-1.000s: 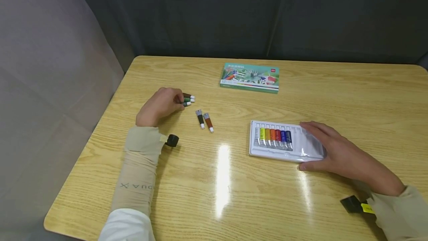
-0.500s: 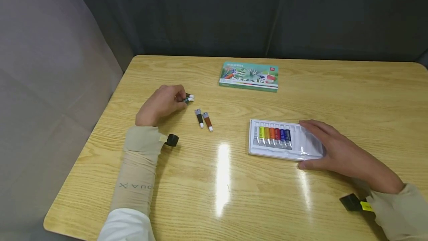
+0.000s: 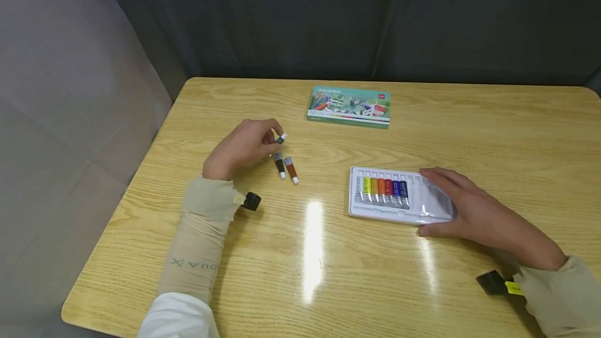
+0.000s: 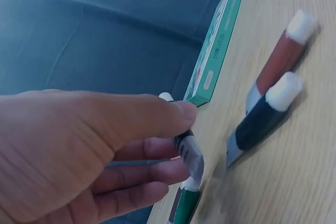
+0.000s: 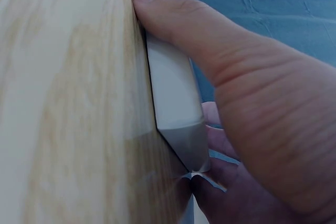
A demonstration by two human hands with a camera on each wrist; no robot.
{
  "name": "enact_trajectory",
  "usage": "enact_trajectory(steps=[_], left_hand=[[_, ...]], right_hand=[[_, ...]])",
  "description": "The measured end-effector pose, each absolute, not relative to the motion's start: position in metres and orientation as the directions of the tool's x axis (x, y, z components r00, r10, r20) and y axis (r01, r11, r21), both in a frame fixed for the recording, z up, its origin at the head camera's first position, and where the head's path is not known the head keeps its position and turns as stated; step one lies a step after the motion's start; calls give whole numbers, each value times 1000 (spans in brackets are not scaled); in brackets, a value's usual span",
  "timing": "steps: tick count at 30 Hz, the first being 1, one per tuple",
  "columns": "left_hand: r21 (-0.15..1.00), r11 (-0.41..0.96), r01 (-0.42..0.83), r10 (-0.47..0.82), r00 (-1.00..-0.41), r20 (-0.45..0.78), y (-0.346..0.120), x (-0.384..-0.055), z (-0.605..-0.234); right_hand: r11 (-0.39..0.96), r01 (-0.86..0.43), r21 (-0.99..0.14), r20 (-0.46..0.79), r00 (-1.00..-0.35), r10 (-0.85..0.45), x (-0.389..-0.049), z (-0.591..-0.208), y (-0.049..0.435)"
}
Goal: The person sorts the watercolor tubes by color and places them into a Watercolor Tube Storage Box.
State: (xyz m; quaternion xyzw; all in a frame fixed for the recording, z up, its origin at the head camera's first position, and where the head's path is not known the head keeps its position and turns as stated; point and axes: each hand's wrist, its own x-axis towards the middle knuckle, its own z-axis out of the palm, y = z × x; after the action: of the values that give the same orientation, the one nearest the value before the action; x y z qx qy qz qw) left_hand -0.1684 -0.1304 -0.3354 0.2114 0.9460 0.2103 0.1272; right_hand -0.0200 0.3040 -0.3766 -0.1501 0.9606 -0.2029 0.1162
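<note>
My left hand (image 3: 246, 145) pinches a small dark paint tube (image 3: 280, 139) by thumb and fingers, its white cap pointing up and right. In the left wrist view, its grey crimped end (image 4: 193, 157) hangs below the thumb. Just in front of that hand lie a black paint tube (image 3: 280, 167) and a reddish-brown one (image 3: 291, 171). Beneath the fingers, a green paint tube (image 4: 186, 204) shows partly; the head view hides it. Around the right end of a white plastic tray (image 3: 385, 215), my right hand (image 3: 465, 210) grips with thumb at the near side and fingers at the far side.
Several paint tubes (image 3: 382, 189), from white through yellow and red to dark blue, line the tray's left part; bare slots show at its right. A flat teal paint box (image 3: 349, 107) lies at the back of the wooden table (image 3: 263, 275). Dark cloth (image 3: 291, 20) hangs behind.
My left hand has picked the dark tube from the small group at the left and moved right with it. The right hand keeps its hold on the tray.
</note>
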Motion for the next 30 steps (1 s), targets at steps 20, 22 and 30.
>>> enact_trajectory(steps=[20,22,30], left_hand=[[461,801,382,489,-862,-135,-121,-163,-335],[460,794,397,501,-857,-125,-120,-163,-335],[475,770,425,536,-835,-122,-109,-160,-335]], right_hand=[[884,-212,-417,-204,-926,-318,-22,-374,314],[889,-220,-403,-195,-928,-318,-22,-374,315],[887,-260,-381,-122,-937,-327,-20,-374,315]])
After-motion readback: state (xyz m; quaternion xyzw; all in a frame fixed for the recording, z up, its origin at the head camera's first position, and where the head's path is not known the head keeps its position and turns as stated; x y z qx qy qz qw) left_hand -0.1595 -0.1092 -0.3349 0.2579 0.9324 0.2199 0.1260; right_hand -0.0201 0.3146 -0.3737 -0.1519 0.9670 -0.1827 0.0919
